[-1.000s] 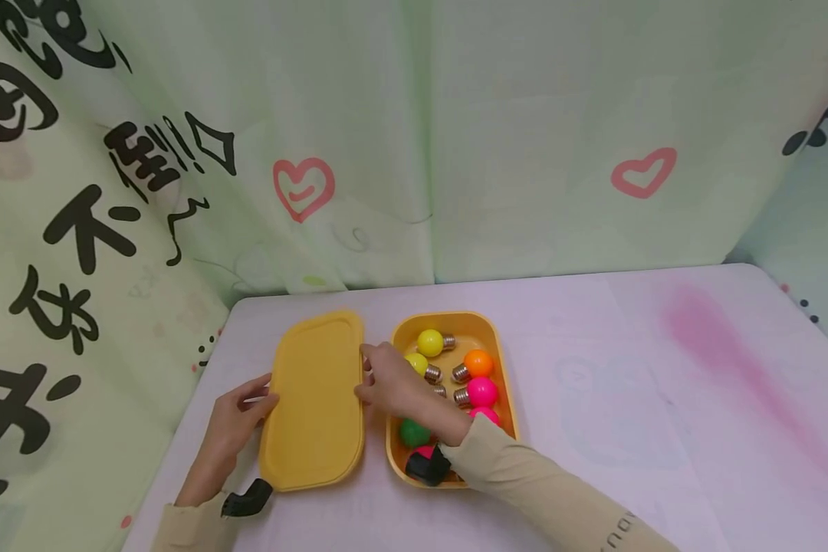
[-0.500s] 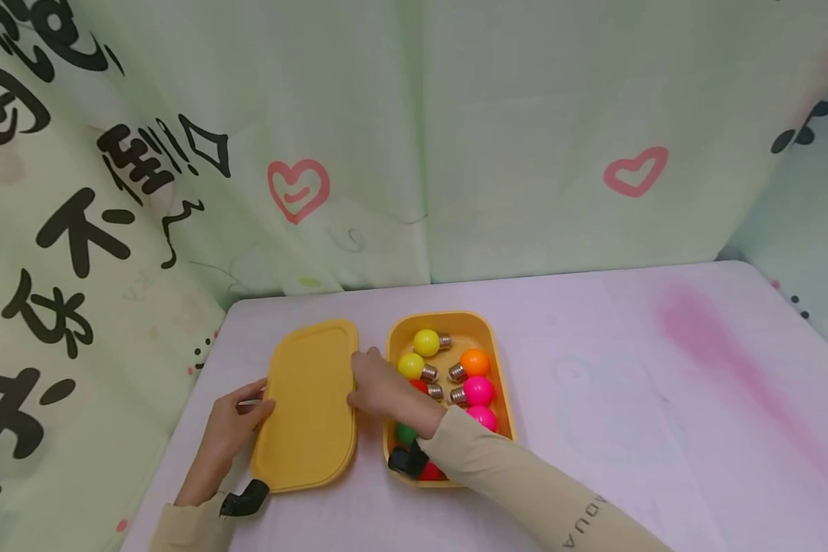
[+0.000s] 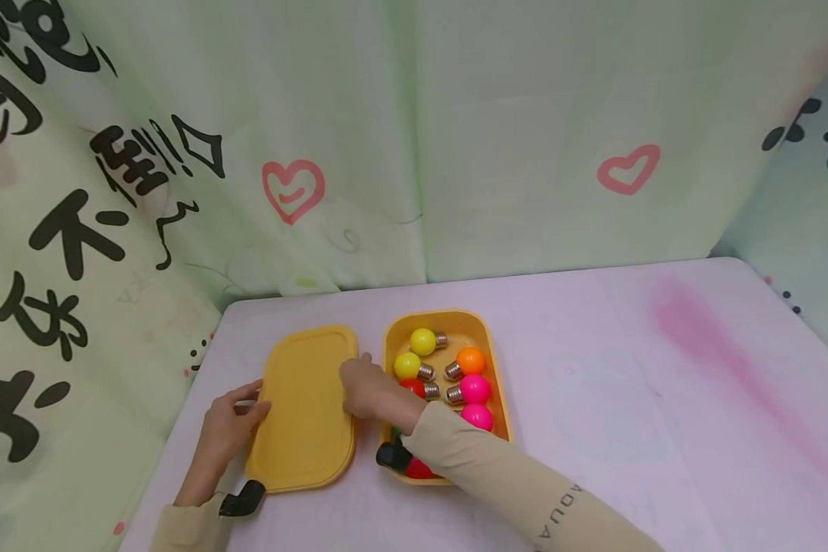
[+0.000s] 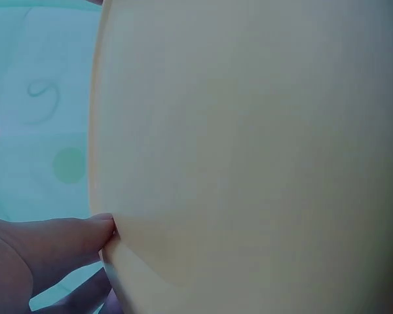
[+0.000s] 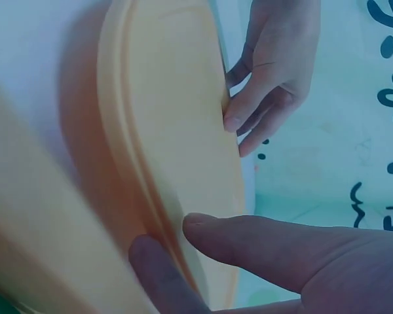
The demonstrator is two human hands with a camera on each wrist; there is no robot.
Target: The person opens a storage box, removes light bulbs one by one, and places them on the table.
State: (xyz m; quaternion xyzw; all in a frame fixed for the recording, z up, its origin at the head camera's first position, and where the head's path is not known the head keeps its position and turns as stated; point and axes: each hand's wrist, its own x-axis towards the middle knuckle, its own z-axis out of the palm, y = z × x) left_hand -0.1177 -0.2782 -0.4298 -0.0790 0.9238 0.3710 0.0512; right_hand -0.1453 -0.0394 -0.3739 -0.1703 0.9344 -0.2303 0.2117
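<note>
Left of the box (image 3: pixel 464 335), the yellow lid (image 3: pixel 303 414) was pinched between thumb and fingers by the left hand (image 3: pixel 228 425) at its outer edge and the right hand (image 3: pixel 372 391) at the edge nearer the box. A slipping thumb could have tipped it against the box.

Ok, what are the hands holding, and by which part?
The yellow lid, by its opposite long edges: the left hand pinches one, the right hand the other.
</note>
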